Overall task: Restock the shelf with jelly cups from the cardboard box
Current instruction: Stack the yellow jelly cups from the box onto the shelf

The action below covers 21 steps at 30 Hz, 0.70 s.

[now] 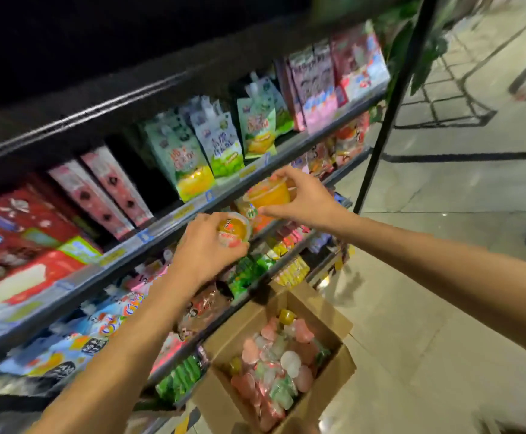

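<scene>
My left hand (203, 250) grips an orange jelly cup (234, 229) with a printed lid, held in front of the shelf edge (161, 228). My right hand (302, 195) pinches a second orange jelly cup (269, 192) by its rim and base, close to the second shelf where more orange cups (250, 213) stand. The open cardboard box (337, 324) sits on the floor below, holding several pink, white, green and yellow jelly cups (282, 361).
Dark shelves run from lower left to upper right, packed with pouch drinks (224, 142), pink boxes (105, 189), red boxes (20, 233) and snack bags lower down. A black upright post (390, 104) stands at the shelf's right end. Tiled floor (443, 245) lies to the right.
</scene>
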Each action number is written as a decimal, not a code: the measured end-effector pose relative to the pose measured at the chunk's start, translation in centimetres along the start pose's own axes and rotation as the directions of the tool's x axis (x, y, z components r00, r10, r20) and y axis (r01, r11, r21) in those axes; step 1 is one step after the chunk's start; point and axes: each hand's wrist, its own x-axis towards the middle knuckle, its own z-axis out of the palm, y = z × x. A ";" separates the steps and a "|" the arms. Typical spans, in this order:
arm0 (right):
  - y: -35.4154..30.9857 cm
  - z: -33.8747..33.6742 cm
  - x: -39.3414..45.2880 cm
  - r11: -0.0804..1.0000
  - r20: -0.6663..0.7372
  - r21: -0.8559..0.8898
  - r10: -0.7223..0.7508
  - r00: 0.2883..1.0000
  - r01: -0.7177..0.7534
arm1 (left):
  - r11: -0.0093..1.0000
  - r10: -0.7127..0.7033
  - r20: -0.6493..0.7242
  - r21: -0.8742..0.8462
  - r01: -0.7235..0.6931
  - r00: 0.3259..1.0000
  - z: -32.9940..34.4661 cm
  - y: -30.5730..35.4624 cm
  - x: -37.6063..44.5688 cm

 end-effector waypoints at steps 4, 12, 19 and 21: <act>-6.8 -5.0 0.2 0.990 -0.030 -0.020 -0.137 0.990 0.136 | 0.999 0.020 -0.080 -0.034 -0.023 0.997 -7.2 4.2 -2.0; -17.2 -8.8 2.9 0.942 -0.140 0.060 -0.320 0.937 0.331 | 1.000 -0.009 -0.311 0.010 0.013 0.950 -19.0 6.3 -3.9; -22.8 -8.2 4.3 0.888 -0.109 0.177 -0.412 0.905 0.425 | 0.996 -0.087 -0.465 -0.047 0.074 0.881 -25.3 5.9 -5.1; -23.6 -7.6 4.6 0.885 -0.082 0.195 -0.414 0.907 0.422 | 0.996 -0.091 -0.497 -0.047 0.078 0.863 -26.0 5.4 -5.1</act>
